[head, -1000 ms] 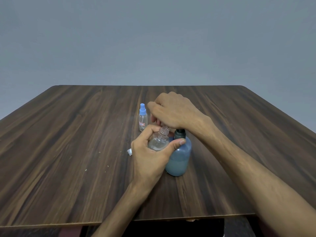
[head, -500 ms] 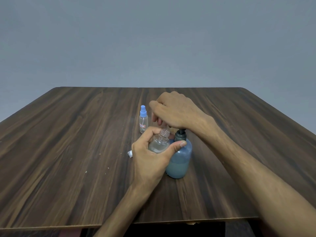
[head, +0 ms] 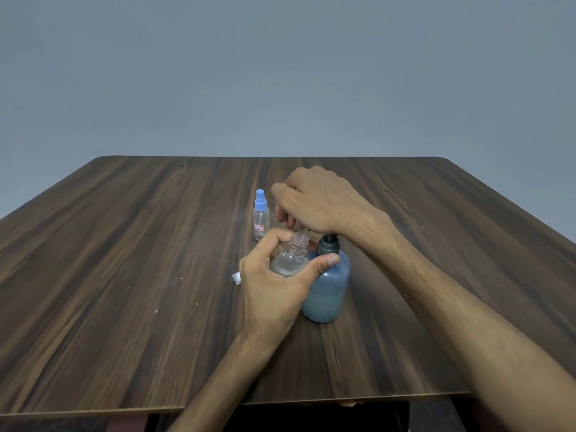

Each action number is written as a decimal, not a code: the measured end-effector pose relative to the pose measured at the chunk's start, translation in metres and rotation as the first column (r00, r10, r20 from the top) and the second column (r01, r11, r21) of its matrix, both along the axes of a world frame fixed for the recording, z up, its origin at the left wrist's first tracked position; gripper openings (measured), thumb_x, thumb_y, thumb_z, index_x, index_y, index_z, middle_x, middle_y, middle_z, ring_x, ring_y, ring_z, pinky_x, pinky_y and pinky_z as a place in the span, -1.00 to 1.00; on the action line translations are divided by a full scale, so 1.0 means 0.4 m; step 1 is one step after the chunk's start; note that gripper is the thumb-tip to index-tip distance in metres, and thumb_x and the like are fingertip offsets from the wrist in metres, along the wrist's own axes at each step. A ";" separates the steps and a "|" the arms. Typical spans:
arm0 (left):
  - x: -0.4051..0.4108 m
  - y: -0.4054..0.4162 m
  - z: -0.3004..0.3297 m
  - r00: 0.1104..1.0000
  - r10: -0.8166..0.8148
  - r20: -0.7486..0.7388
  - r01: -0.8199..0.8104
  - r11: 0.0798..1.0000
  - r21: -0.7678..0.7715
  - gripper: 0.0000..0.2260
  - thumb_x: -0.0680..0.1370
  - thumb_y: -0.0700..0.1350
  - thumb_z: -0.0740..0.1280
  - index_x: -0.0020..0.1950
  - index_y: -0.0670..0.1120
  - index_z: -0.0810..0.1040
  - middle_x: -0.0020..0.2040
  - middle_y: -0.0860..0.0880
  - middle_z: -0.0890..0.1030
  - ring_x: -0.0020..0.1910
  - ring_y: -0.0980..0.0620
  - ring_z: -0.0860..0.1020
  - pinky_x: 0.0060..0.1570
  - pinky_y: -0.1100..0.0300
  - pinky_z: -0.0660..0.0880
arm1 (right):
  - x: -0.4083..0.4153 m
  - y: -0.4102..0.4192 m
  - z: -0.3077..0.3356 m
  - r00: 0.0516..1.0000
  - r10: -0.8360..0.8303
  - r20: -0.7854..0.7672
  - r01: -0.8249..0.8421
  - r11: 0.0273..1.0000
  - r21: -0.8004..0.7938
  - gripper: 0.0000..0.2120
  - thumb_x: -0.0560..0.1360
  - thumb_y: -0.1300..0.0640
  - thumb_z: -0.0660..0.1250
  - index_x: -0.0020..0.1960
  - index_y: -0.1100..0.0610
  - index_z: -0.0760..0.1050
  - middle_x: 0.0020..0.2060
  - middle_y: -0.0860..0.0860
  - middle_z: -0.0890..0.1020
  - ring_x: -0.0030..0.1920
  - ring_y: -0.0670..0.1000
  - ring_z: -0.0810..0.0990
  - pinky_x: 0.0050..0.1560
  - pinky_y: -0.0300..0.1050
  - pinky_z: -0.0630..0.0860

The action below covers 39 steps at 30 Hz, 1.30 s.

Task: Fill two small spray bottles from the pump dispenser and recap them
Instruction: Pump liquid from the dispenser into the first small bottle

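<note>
A: What has changed over the last second?

B: Little. The worktop [head: 124, 260], dark streaked wood grain across the lower frame, looks the same. The pump dispenser [head: 327, 285], a rounded frosted-blue bottle about half full at centre, hasn't shifted. The right hand [head: 314, 204] stays curled over its dark pump head, so I judge pumping continues.

A: And the bottles?

B: The left hand [head: 274, 285] keeps gripping the open spray bottle [head: 291, 255], clear plastic with a threaded neck, against the dispenser. The capped spray bottle [head: 261, 218] stands just above, unfilled. A small cap [head: 237, 278] lies left.

Plain room: wooden table [head: 124, 275], bare grey wall [head: 280, 73].
</note>
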State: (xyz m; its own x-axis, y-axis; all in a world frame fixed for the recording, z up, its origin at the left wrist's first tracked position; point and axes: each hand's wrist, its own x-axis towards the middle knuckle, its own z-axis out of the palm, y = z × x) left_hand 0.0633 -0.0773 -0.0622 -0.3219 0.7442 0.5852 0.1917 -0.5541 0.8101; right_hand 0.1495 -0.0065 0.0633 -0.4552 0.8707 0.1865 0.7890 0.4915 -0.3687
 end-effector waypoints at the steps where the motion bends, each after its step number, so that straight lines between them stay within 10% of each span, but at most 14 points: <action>1: 0.001 -0.001 0.002 1.000 0.001 -0.001 -0.001 1.000 0.003 -0.67 0.34 -0.09 0.73 -0.09 -0.16 0.65 -0.19 0.05 0.71 -0.18 0.09 0.69 -0.12 0.24 0.59 | -0.001 0.000 -0.001 1.000 -0.001 0.002 0.001 1.000 -0.009 -0.56 0.58 -0.02 0.13 -0.13 0.18 0.71 -0.26 0.00 0.77 -0.14 0.08 0.73 0.07 0.08 0.65; 39: 0.001 0.008 -0.011 0.999 -0.015 0.038 0.015 1.000 -0.002 -0.68 0.35 0.02 0.71 -0.08 -0.06 0.66 -0.15 0.01 0.74 -0.14 0.00 0.73 -0.09 0.19 0.63 | 0.000 -0.006 -0.003 1.000 0.003 -0.008 -0.004 0.998 -0.057 -0.58 0.59 -0.01 0.15 -0.18 0.13 0.72 -0.28 -0.03 0.76 -0.13 0.07 0.73 0.08 0.10 0.65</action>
State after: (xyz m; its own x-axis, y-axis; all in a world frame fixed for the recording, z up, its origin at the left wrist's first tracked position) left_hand 0.0636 -0.0741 -0.0667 -0.3328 0.7503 0.5711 0.1525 -0.5549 0.8178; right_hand 0.1496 -0.0088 0.0622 -0.4569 0.8784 0.1406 0.7843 0.4723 -0.4022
